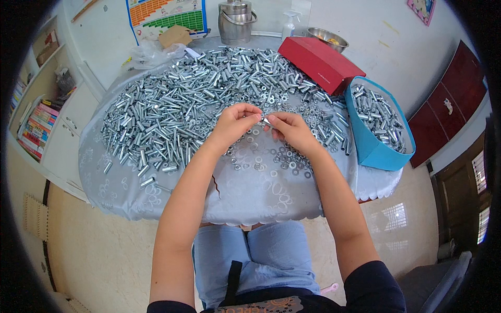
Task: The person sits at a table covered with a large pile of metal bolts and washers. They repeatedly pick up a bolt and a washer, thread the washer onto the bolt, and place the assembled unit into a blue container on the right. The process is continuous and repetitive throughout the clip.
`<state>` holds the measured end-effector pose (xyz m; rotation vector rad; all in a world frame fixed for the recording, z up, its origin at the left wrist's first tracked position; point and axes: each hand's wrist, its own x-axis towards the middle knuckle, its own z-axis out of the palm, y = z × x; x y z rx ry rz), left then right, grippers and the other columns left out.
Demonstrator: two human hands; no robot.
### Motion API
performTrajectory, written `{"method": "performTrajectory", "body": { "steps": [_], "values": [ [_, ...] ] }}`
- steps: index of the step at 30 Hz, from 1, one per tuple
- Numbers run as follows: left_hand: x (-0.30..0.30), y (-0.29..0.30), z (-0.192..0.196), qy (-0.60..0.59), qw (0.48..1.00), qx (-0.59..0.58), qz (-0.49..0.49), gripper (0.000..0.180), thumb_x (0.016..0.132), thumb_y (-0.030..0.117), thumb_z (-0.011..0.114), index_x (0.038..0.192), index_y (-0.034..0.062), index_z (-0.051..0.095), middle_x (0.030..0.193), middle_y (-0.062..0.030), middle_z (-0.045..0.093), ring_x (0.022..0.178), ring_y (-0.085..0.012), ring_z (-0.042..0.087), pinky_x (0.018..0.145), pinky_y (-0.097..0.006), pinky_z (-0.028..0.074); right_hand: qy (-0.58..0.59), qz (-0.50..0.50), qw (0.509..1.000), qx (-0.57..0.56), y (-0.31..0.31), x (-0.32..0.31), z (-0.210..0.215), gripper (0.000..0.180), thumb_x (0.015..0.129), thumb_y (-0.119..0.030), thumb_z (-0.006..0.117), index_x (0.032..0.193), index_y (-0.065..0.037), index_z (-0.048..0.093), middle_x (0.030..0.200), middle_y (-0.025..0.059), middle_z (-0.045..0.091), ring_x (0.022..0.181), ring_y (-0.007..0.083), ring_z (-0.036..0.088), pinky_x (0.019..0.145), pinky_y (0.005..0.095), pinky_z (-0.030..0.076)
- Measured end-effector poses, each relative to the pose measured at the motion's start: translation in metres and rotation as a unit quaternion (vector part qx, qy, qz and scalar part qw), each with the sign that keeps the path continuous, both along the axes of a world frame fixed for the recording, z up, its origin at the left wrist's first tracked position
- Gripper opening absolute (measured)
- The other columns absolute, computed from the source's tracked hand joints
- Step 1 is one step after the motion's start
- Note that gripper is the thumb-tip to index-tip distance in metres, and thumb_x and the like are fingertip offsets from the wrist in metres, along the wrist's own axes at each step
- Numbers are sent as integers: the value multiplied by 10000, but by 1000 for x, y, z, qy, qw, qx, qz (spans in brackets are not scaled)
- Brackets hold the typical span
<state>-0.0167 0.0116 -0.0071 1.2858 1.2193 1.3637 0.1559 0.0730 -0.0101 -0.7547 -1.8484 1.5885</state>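
Over the middle of the table, my left hand and my right hand meet with fingertips almost touching. My right thumb and fingers pinch a short, shiny metal sleeve. The left thumb and forefinger are pressed together at its other end; whatever small part they grip is too small to name. Around and beyond both hands spreads a large heap of silver metal sleeves. Loose washers lie scattered beneath and between my hands.
A patterned silver-grey tablecloth covers the table. At the right stands a blue bin filled with metal sleeves, beside a red box. Behind the heap are a metal canister, a spray bottle, a steel bowl and a clear plastic bag.
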Motion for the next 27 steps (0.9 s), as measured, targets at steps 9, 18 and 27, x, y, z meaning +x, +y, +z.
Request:
{"method": "performTrajectory", "body": {
  "steps": [9, 18, 27],
  "values": [
    [3, -1, -2, 36, 999, -8, 7, 196, 806, 154, 576, 976, 57, 586, 692, 46, 512, 561, -31, 397, 490, -190, 309, 12, -22, 999, 34, 1, -2, -1, 225, 852, -159, 573, 1006, 5, 584, 794, 34, 608, 656, 56, 517, 550, 198, 404],
    [19, -4, 2, -91, 989, -115, 0, 236, 855, 299, 467, 989, 106, 490, 689, 57, 408, 508, -25, 292, 446, -190, 235, 72, 6, 994, 87, -8, -10, -10, 294, 793, -50, 625, 1041, -9, 474, 836, 50, 601, 693, 52, 529, 576, 188, 409],
    [24, -3, -5, -182, 967, -154, -94, 448, 870, 576, 363, 935, 146, 472, 690, 59, 385, 540, -52, 295, 472, -211, 235, 39, -5, 992, 119, -21, -16, -1, 295, 813, -50, 605, 1072, 8, 476, 841, 70, 609, 763, 101, 576, 681, 228, 462]
  ]
}}
